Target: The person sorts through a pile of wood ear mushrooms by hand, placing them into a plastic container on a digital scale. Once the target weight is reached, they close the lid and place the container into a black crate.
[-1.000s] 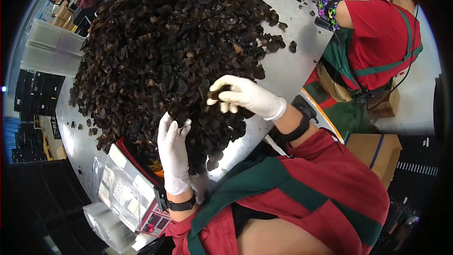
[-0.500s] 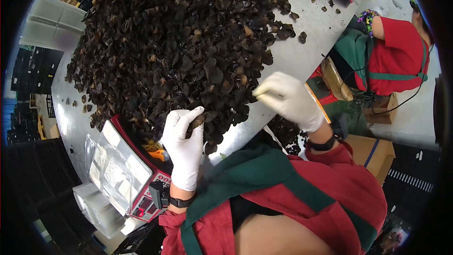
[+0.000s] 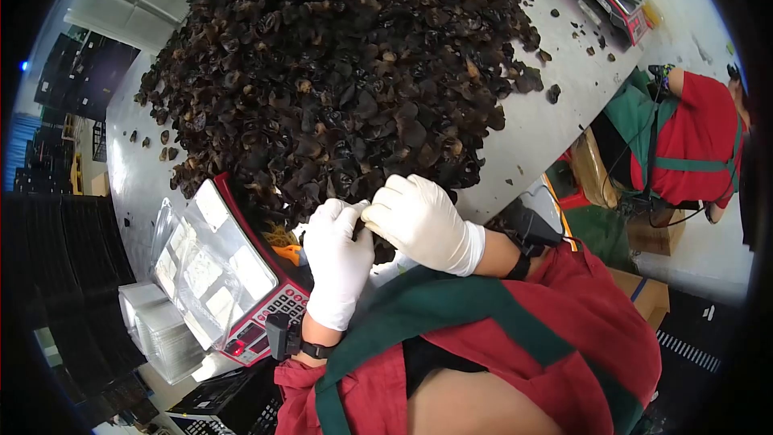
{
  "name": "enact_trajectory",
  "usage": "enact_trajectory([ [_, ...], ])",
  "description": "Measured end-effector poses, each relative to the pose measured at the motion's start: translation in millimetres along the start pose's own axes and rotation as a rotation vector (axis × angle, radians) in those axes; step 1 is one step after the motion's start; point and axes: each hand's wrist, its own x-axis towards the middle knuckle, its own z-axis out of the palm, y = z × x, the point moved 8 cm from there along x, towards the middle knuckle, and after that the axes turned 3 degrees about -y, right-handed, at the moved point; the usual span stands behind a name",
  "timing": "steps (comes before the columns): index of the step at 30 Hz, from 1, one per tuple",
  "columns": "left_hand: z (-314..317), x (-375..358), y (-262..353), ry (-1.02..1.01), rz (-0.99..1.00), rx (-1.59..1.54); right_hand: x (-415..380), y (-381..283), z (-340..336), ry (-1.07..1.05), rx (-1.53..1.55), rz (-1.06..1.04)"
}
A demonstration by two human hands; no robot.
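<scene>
A large heap of dark brown, wrinkled pieces like dried fungus point(image 3: 322, 72) covers much of the metal table point(image 3: 535, 133). At the heap's near edge my two white-gloved hands meet. My left hand point(image 3: 338, 254) is closed around a small dark piece, only partly visible between the fingers. My right hand point(image 3: 419, 221) has its fingers bent and pressed together against the left fingertips; whatever they pinch is hidden. Just left of my left hand lies something orange point(image 3: 287, 254), beside the red scale point(image 3: 270, 318).
Clear plastic containers point(image 3: 165, 338) are stacked left of the scale. Another red scale point(image 3: 608, 0) stands at the table's far right. A person in red point(image 3: 696, 141) is beyond the right edge. Black crates point(image 3: 68, 274) are piled at left.
My right hand has moved left and down, from beyond the heap's edge to my left fingertips. The whole view has shifted slightly, with the heap now farther right.
</scene>
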Motion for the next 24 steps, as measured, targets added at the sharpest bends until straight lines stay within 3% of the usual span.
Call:
enact_trajectory([
  [8,-1.7,-11.3,-14.9,-0.059,-0.045,-0.069,5.2,-13.2,23.0,-0.244,-0.056,-0.089],
  [15,0.0,-16.7,-24.7,-0.085,-0.065,-0.116,13.4,-5.0,33.7,-0.289,0.019,-0.151],
  [18,2.1,-18.4,-31.8,-0.1,-0.09,-0.198,24.7,6.6,32.2,-0.355,0.254,-0.086],
  [20,1.9,-17.3,-32.3,-0.097,-0.101,-0.257,31.3,24.1,38.0,-0.504,0.554,0.091],
  [21,-3.4,-15.0,-29.4,-0.052,-0.108,-0.274,40.7,38.1,33.7,-0.475,0.566,0.151],
  [23,-7.0,-12.7,-30.6,-0.006,-0.111,-0.293,71.3,78.1,29.9,-0.376,0.482,0.082],
  [24,-7.1,-12.8,-34.0,0.006,-0.119,-0.288,84.7,110.1,35.4,-0.354,0.203,0.057],
])
